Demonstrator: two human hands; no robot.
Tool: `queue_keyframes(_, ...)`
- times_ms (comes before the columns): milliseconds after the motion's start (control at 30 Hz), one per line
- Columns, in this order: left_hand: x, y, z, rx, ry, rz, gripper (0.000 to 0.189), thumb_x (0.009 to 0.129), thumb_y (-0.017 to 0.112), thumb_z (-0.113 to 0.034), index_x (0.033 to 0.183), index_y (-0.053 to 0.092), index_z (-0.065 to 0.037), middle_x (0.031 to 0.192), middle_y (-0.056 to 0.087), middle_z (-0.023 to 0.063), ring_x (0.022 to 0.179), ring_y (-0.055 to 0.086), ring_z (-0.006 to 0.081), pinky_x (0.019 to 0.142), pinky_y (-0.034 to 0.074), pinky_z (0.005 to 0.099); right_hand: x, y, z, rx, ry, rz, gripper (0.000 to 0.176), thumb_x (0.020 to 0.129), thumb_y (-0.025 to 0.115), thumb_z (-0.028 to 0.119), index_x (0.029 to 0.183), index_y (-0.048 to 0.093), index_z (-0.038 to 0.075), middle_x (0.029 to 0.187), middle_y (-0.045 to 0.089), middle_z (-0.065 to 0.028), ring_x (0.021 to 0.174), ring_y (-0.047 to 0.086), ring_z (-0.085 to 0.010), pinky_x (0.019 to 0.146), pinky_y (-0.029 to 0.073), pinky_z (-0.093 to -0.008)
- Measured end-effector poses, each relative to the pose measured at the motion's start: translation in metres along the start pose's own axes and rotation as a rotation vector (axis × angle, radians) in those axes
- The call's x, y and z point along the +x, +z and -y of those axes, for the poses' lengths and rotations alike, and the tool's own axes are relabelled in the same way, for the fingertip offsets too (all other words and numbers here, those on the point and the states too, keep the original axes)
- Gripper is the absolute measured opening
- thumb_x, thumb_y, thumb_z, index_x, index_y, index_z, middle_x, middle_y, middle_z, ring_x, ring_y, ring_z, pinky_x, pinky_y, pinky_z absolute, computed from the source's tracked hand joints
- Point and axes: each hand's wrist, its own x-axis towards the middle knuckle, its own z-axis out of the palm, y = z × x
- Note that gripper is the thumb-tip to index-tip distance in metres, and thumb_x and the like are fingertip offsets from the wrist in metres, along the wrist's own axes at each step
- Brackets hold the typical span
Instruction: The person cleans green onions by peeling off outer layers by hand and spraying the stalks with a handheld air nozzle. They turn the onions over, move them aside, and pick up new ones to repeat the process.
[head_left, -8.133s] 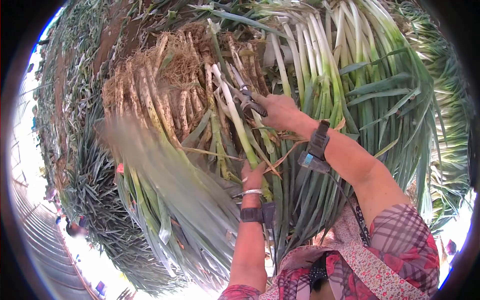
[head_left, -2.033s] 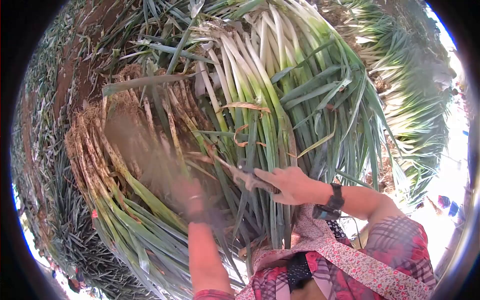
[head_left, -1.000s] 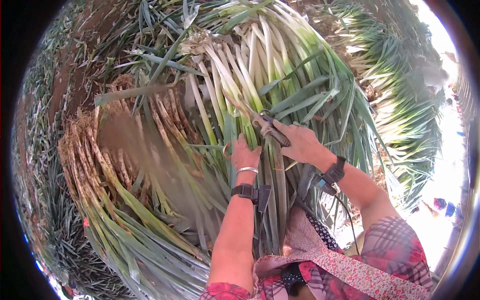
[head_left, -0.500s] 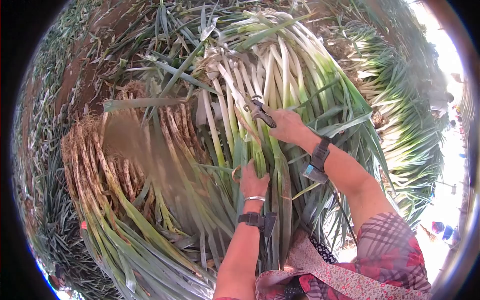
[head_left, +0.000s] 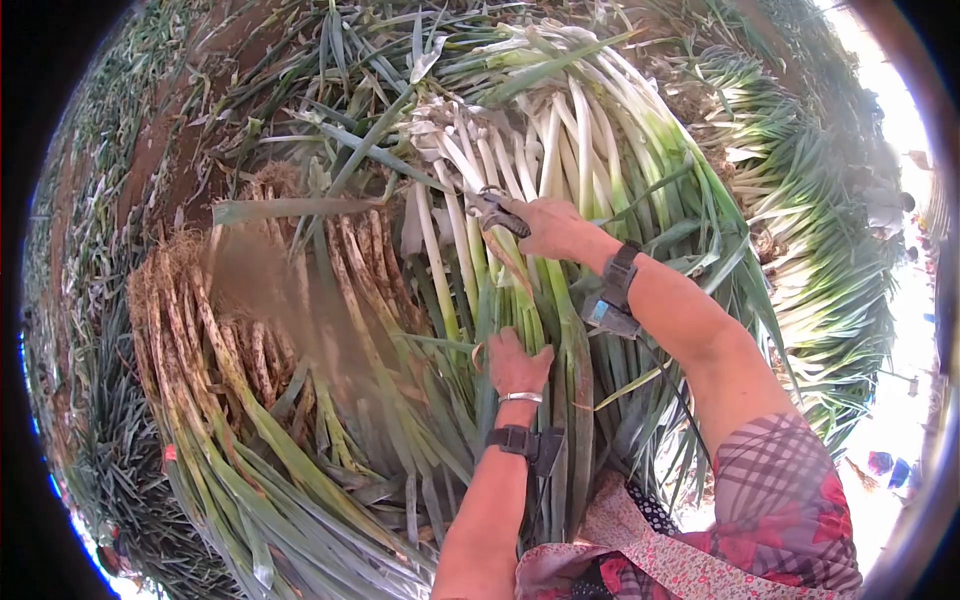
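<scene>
Near the centre, my left hand [head_left: 518,364] is wrapped round the green part of a leek [head_left: 520,307]. My right hand [head_left: 556,228] holds dark-handled pruning shears [head_left: 497,212], their blades beside the white stalk of a leek. Behind and around the shears lies a pile of cleaned leeks [head_left: 585,130] with white stalks. To the left are uncleaned leeks [head_left: 185,320] with brown, soil-covered stalks and roots.
A long row of leeks [head_left: 800,230] runs down the right side. Loose leaves and brown soil [head_left: 150,150] show at the upper left. A person [head_left: 885,208] is partly visible at the far right.
My right hand has moved a little to the left and up with the shears. My left hand has shifted slightly right and down in the view, still on the leek.
</scene>
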Motion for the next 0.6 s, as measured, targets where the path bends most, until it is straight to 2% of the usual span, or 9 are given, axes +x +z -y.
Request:
queue_keyframes(100, 0.013, -0.004, 0.005, 0.023, 0.0, -0.01, 0.049, 0.063, 0.071, -0.023, 0.101, 0.049, -0.001, 0.101, 0.054, 0.021, 0.09, 0.057, 0.038, 0.078, 0.047, 0.0442, -0.018, -0.006, -0.009, 0.075, 0.026, -0.133, 0.07, 0.066, 0.06, 0.02, 0.133, 0.043, 0.011, 0.089, 0.062, -0.021, 0.083, 0.059, -0.0384, 0.075, 0.046, -0.0434)
queue_keyframes(167, 0.025, -0.028, 0.008, -0.493, -0.049, 0.042, 0.043, 0.064, 0.067, -0.017, 0.099, 0.048, 0.0, 0.089, 0.057, 0.0185, 0.077, 0.058, 0.0346, 0.072, 0.048, 0.0393, -0.047, -0.024, -0.009, 0.284, 0.084, -0.206, 0.07, 0.066, 0.06, 0.016, 0.134, 0.043, 0.011, 0.083, 0.061, -0.0185, 0.074, 0.06, -0.0335, 0.071, 0.047, -0.0384)
queue_keyframes(200, 0.025, -0.045, -0.003, -0.491, -0.05, 0.044, 0.043, 0.064, 0.067, -0.017, 0.099, 0.048, 0.0, 0.089, 0.057, 0.0185, 0.077, 0.058, 0.0346, 0.072, 0.048, 0.0393, -0.065, -0.034, -0.007, 0.285, 0.085, -0.206, 0.07, 0.066, 0.06, 0.016, 0.134, 0.043, 0.011, 0.083, 0.061, -0.0185, 0.074, 0.06, -0.0335, 0.071, 0.047, -0.0384)
queue_keyframes(267, 0.016, -0.09, -0.042, -0.887, 0.112, 0.002, 0.039, 0.065, 0.062, -0.012, 0.098, 0.048, 0.001, 0.081, 0.058, 0.0177, 0.07, 0.057, 0.0319, 0.068, 0.048, 0.0357, -0.103, -0.053, 0.0, 0.429, 0.109, -0.201, 0.071, 0.066, 0.059, 0.012, 0.135, 0.042, 0.011, 0.077, 0.058, -0.0152, 0.066, 0.056, -0.0241, 0.068, 0.047, -0.0325)
queue_keyframes(333, 0.008, -0.104, -0.068, -0.871, 0.173, -0.009, 0.037, 0.066, 0.061, -0.011, 0.098, 0.047, 0.001, 0.083, 0.058, 0.0192, 0.07, 0.057, 0.0342, 0.069, 0.048, 0.0367, -0.139, -0.061, 0.004, 0.465, 0.086, -0.258, 0.073, 0.064, 0.058, 0.007, 0.136, 0.042, 0.009, 0.076, 0.056, -0.0119, 0.066, 0.053, -0.0161, 0.067, 0.045, -0.0279)
queue_keyframes(400, 0.004, -0.09, -0.08, -0.862, 0.234, -0.017, 0.036, 0.067, 0.059, -0.01, 0.099, 0.046, 0.001, 0.084, 0.058, 0.0207, 0.071, 0.058, 0.0365, 0.069, 0.048, 0.0376, -0.171, -0.07, 0.007, 0.493, 0.106, -0.235, 0.073, 0.064, 0.058, 0.007, 0.135, 0.042, 0.006, 0.077, 0.056, -0.0116, 0.068, 0.053, -0.0151, 0.068, 0.045, -0.0269)
queue_keyframes(467, 0.005, -0.046, -0.071, -0.581, 0.216, 0.027, 0.037, 0.068, 0.058, -0.011, 0.1, 0.043, -0.001, 0.087, 0.058, 0.0237, 0.077, 0.058, 0.0427, 0.072, 0.048, 0.0439, -0.194, -0.064, 0.012, 0.518, 0.131, -0.202, 0.073, 0.064, 0.058, 0.006, 0.134, 0.041, 0.004, 0.079, 0.056, -0.0113, 0.069, 0.053, -0.0141, 0.069, 0.045, -0.026)
queue_keyframes(533, -0.009, -0.004, -0.064, -0.474, 0.138, 0.091, 0.038, 0.069, 0.058, -0.012, 0.102, 0.042, -0.002, 0.087, 0.058, 0.0244, 0.08, 0.057, 0.0446, 0.073, 0.047, 0.0471, -0.21, -0.053, 0.016, 0.55, 0.062, -0.233, 0.074, 0.062, 0.059, 0.007, 0.133, 0.041, 0.0, 0.076, 0.052, -0.0221, 0.063, 0.054, -0.0297, 0.065, 0.046, -0.0336)
queue_keyframes(600, -0.026, 0.016, -0.054, -0.363, 0.065, 0.163, 0.04, 0.069, 0.058, -0.014, 0.103, 0.041, -0.003, 0.088, 0.059, 0.0251, 0.083, 0.057, 0.0464, 0.073, 0.046, 0.0504, -0.225, -0.045, 0.02, 0.547, 0.116, -0.137, 0.074, 0.062, 0.06, 0.008, 0.133, 0.041, -0.001, 0.081, 0.055, -0.0236, 0.069, 0.057, -0.0334, 0.069, 0.047, -0.034)
